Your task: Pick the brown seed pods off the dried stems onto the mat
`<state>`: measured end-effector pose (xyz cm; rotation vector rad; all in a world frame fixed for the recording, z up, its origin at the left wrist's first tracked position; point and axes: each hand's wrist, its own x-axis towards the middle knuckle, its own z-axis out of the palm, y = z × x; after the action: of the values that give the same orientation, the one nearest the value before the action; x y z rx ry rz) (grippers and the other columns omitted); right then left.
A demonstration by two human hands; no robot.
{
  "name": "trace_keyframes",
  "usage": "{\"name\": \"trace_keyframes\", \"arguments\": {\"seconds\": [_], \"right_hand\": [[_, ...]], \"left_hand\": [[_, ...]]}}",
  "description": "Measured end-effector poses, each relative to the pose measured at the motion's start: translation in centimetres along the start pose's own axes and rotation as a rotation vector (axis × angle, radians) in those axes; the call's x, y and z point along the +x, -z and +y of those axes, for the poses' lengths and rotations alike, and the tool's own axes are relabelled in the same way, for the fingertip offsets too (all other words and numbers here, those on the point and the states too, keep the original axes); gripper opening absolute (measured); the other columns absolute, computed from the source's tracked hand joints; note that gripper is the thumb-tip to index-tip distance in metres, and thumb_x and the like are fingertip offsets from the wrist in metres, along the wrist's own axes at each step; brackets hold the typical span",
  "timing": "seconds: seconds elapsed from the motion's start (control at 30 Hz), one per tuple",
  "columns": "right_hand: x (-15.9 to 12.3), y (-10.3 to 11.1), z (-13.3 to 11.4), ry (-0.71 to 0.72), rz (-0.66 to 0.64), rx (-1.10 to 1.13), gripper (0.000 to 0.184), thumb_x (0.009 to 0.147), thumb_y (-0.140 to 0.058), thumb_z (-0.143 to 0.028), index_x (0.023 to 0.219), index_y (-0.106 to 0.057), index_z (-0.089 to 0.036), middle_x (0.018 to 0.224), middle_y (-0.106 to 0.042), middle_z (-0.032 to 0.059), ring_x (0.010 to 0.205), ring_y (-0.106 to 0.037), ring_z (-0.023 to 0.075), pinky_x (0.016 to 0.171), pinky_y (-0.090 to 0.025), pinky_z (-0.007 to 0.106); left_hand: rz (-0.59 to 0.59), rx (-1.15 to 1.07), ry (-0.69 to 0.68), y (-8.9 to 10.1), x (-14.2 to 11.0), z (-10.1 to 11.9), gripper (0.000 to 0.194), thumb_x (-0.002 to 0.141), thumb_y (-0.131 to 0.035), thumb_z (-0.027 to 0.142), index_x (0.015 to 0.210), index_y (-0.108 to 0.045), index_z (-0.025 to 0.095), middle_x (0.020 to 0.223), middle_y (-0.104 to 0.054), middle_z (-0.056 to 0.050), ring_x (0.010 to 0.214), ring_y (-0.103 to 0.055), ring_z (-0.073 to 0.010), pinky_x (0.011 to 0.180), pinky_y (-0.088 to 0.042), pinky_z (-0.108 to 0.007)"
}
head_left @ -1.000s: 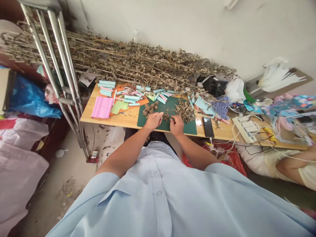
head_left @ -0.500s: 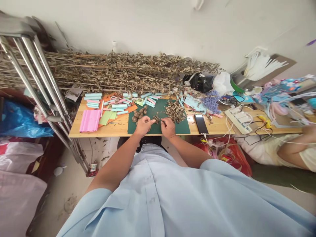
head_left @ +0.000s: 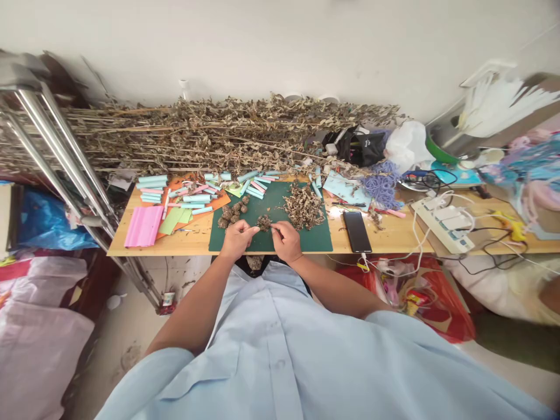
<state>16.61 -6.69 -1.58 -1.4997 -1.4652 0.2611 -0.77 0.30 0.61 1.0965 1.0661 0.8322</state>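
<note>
My left hand [head_left: 237,239] and my right hand [head_left: 286,240] rest on the near edge of a dark green cutting mat [head_left: 306,236]. Both are closed in a pinch towards a small clump of dried leaves [head_left: 263,221] that lies between them. What the fingertips grip is too small to make out. A cluster of brown leaf balls [head_left: 231,213] sits just beyond my left hand. A loose heap of dried leaves [head_left: 303,207] lies beyond my right hand.
Long dried leafy stalks [head_left: 210,131] fill the back of the wooden table [head_left: 175,242]. Blue and pink paper rolls [head_left: 192,195], pink paper [head_left: 143,226], a phone [head_left: 356,231], a power strip [head_left: 441,224] and cables lie around. Metal crutches [head_left: 65,151] lean at left.
The view has swung so that the table sits more squarely ahead. My hands have stayed close together at the small leaf clump on the mat.
</note>
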Motion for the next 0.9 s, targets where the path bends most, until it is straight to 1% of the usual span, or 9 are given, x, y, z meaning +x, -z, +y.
{"name": "trace_keyframes", "arguments": {"seconds": [0.13,0.23,0.37,0.53,0.63,0.7,0.8,0.87,0.9], "right_hand": [[0.0,-0.1,0.2,0.014,0.024,0.045,0.020,0.097,-0.052,-0.023,0.106,-0.070,-0.026,0.106,-0.071,0.0084,0.102,-0.068,0.0231,0.093,-0.057,0.040],[-0.1,-0.3,0.3,0.019,0.019,0.039,0.021,0.097,-0.052,-0.023,0.106,-0.070,-0.027,0.105,-0.071,0.0084,0.101,-0.068,0.0235,0.092,-0.058,0.040],[-0.1,-0.5,0.5,0.027,0.024,0.044,0.020,0.096,-0.052,-0.021,0.105,-0.070,-0.025,0.105,-0.071,0.0091,0.100,-0.068,0.0232,0.092,-0.057,0.039],[-0.3,-0.6,0.5,0.006,0.043,0.026,0.020,0.097,-0.052,-0.022,0.105,-0.070,-0.025,0.105,-0.071,0.0093,0.100,-0.068,0.0231,0.092,-0.057,0.039],[-0.3,-0.6,0.6,0.001,0.052,0.017,0.021,0.097,-0.051,-0.024,0.105,-0.070,-0.026,0.104,-0.072,0.0091,0.099,-0.069,0.0230,0.091,-0.058,0.040],[-0.3,-0.5,0.6,0.007,0.067,0.015,0.021,0.097,-0.051,-0.025,0.104,-0.071,-0.025,0.103,-0.072,0.0094,0.098,-0.069,0.0232,0.091,-0.058,0.040],[-0.3,-0.5,0.7,0.011,0.083,-0.012,0.021,0.098,-0.050,-0.026,0.102,-0.071,-0.024,0.101,-0.073,0.0095,0.097,-0.070,0.0234,0.090,-0.058,0.041],[-0.4,-0.5,0.8,0.021,0.088,-0.037,0.021,0.098,-0.050,-0.028,0.100,-0.071,-0.025,0.100,-0.074,0.0093,0.097,-0.070,0.0237,0.089,-0.058,0.042],[-0.4,-0.5,0.9,0.027,0.089,-0.050,0.021,0.098,-0.050,-0.029,0.100,-0.071,-0.025,0.100,-0.074,0.0095,0.097,-0.070,0.0240,0.090,-0.058,0.042]], "left_hand": [[0.016,-0.048,0.053,-0.3,0.0,0.8,0.032,0.081,-0.068,0.047,0.087,-0.046,0.024,0.048,-0.036,0.012,0.037,-0.029,-0.0061,0.038,-0.022,-0.017],[0.025,-0.042,0.062,-0.5,-0.1,1.3,0.029,0.086,-0.062,0.049,0.096,-0.052,0.024,0.049,-0.037,0.011,0.036,-0.029,-0.0063,0.037,-0.023,-0.017],[0.021,-0.040,0.045,-0.5,0.1,1.3,0.031,0.088,-0.058,0.052,0.095,-0.054,0.023,0.046,-0.034,0.011,0.035,-0.027,-0.0068,0.035,-0.022,-0.018],[0.004,-0.055,0.039,-0.4,0.5,1.0,0.030,0.089,-0.056,0.052,0.089,-0.051,0.023,0.045,-0.033,0.011,0.034,-0.027,-0.0073,0.035,-0.022,-0.018],[0.024,-0.058,0.061,-0.5,0.5,1.2,0.031,0.089,-0.056,0.053,0.085,-0.048,0.023,0.046,-0.031,0.012,0.034,-0.026,-0.0063,0.035,-0.021,-0.017],[0.017,-0.070,0.080,-0.7,0.5,1.3,0.035,0.089,-0.055,0.056,0.085,-0.047,0.023,0.047,-0.031,0.012,0.035,-0.025,-0.0053,0.036,-0.022,-0.017],[-0.063,-0.054,0.057,-0.7,0.3,1.4,0.036,0.089,-0.056,0.058,0.087,-0.051,0.022,0.048,-0.036,0.011,0.036,-0.030,-0.0056,0.038,-0.023,-0.017],[-0.080,-0.030,0.030,-0.7,0.3,1.2,0.036,0.090,-0.056,0.058,0.088,-0.053,0.021,0.047,-0.042,0.009,0.034,-0.032,-0.0065,0.037,-0.024,-0.018],[-0.080,-0.025,0.019,-0.7,0.3,1.2,0.036,0.091,-0.055,0.057,0.091,-0.055,0.021,0.046,-0.042,0.009,0.033,-0.033,-0.0073,0.037,-0.024,-0.019]]}}
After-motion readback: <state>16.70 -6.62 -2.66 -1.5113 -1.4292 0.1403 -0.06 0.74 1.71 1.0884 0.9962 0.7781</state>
